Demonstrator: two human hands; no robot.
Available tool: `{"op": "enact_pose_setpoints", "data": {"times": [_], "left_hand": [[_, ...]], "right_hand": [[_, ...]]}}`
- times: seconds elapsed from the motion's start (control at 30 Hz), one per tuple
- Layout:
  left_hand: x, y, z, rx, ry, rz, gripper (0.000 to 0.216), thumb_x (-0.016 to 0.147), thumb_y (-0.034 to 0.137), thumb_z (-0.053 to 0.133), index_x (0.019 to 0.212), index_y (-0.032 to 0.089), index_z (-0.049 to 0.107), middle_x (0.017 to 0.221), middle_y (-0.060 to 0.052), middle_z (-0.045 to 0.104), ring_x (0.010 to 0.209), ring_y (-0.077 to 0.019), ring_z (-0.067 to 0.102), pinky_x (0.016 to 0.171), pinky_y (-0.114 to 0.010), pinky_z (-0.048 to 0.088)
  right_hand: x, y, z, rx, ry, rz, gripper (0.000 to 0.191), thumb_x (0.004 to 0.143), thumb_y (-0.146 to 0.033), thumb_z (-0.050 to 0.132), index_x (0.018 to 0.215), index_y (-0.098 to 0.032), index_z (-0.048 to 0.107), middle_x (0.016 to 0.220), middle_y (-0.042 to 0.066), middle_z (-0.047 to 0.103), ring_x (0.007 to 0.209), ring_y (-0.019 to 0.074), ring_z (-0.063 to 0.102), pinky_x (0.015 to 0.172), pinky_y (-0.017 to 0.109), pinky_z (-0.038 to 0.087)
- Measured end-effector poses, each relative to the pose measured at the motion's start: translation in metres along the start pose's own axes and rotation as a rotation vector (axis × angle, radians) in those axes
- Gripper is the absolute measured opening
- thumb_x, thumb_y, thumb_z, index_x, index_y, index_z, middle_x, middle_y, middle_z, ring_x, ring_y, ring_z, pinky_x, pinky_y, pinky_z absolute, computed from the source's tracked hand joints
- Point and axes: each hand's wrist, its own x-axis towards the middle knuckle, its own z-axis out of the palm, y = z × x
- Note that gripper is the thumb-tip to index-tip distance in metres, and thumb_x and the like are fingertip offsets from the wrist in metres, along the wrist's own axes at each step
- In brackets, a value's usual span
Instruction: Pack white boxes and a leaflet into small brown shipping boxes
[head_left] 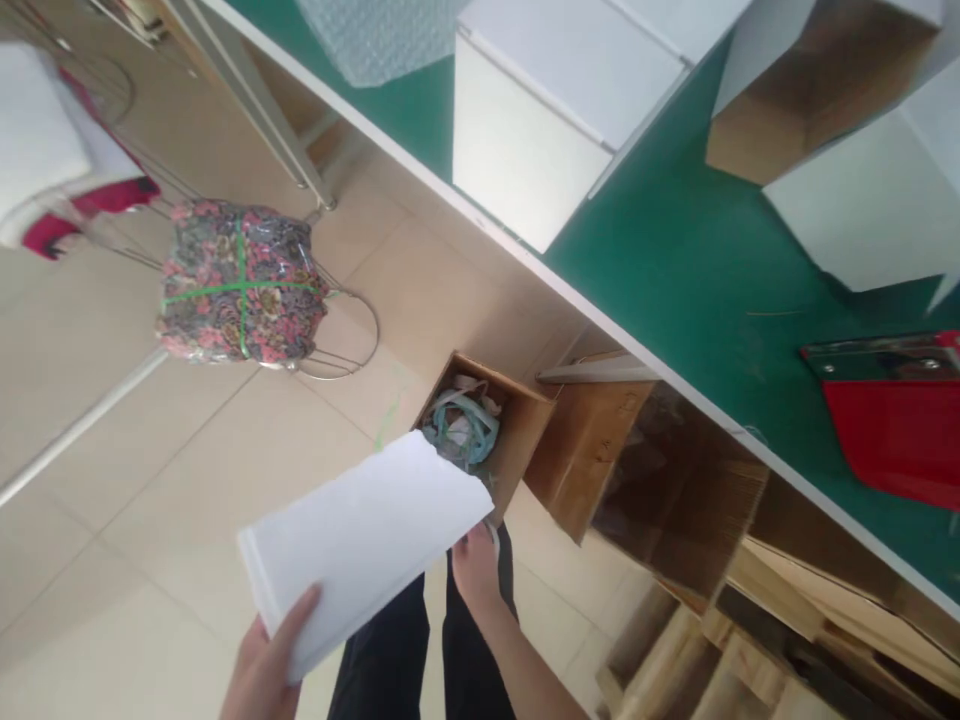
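Bright, even daylight; white boxes (547, 110) on the counter (690, 260) look washed out. Soft motion blur throughout, the view steeply tilted, shadows dark beneath the counter.

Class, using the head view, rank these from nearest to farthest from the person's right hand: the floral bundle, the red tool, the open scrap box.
1. Open scrap box, just above the right hand.
2. Floral bundle, upper left, on the wire rack.
3. Red tool, far right, on the green table.

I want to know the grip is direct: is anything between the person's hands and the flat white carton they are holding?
Nothing visible. The left hand grips the flat white carton at its near corner, thumb on top. The right hand touches its far edge from below. Both meet it bare, above the floor.
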Motion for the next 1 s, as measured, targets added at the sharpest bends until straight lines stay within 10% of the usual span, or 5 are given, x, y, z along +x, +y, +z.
{"op": "enact_pose_setpoints", "data": {"times": [0.1,0.27,0.53,0.7,1.0], "left_hand": [[0.003,-0.003,0.005,-0.128,-0.086,-0.087,0.04,0.09,0.025,0.061,0.129,0.018,0.058,0.124,-0.008,0.07,0.114,-0.0256,0.067,0.094,-0.031,0.061],[0.013,-0.017,0.007,-0.169,-0.182,-0.101,0.039,0.091,0.023,0.063,0.129,0.018,0.057,0.128,-0.008,0.067,0.115,-0.0242,0.066,0.093,-0.03,0.06],[0.042,-0.03,-0.001,0.069,-0.41,-0.095,0.071,0.071,0.055,0.08,0.124,0.014,0.055,0.128,-0.016,0.066,0.117,-0.0329,0.063,0.105,-0.045,0.053],[0.076,0.012,-0.004,0.669,0.022,0.595,0.094,0.054,0.082,0.068,0.117,0.013,0.058,0.131,-0.022,0.059,0.123,-0.0426,0.055,0.113,-0.062,0.038],[0.118,0.04,0.11,1.05,-0.576,0.661,0.051,0.069,0.057,0.064,0.105,0.02,0.064,0.101,-0.009,0.072,0.095,-0.0306,0.066,0.086,-0.04,0.049]], "right_hand": [[-0.03,0.017,-0.034,0.483,0.056,0.165,0.044,0.104,-0.047,0.034,0.111,-0.014,0.063,0.091,0.011,0.072,0.076,0.0199,0.069,0.062,0.03,0.056],[-0.031,0.019,-0.105,1.665,-0.099,0.34,0.033,0.079,-0.049,0.08,0.096,-0.022,0.071,0.111,0.004,0.071,0.111,0.0228,0.064,0.099,0.044,0.053],[-0.002,0.013,-0.117,1.213,-0.299,0.249,0.054,0.071,-0.047,0.087,0.115,-0.018,0.073,0.1,0.005,0.072,0.08,0.0154,0.061,0.073,0.026,0.052],[-0.005,0.027,-0.116,1.061,-0.349,0.124,0.047,0.077,-0.048,0.081,0.116,-0.021,0.073,0.105,0.006,0.071,0.098,0.0212,0.062,0.083,0.03,0.051],[0.003,0.023,-0.11,0.889,-0.259,0.025,0.039,0.079,-0.054,0.074,0.099,-0.021,0.076,0.132,0.009,0.06,0.121,0.0267,0.056,0.102,0.038,0.047]]}}
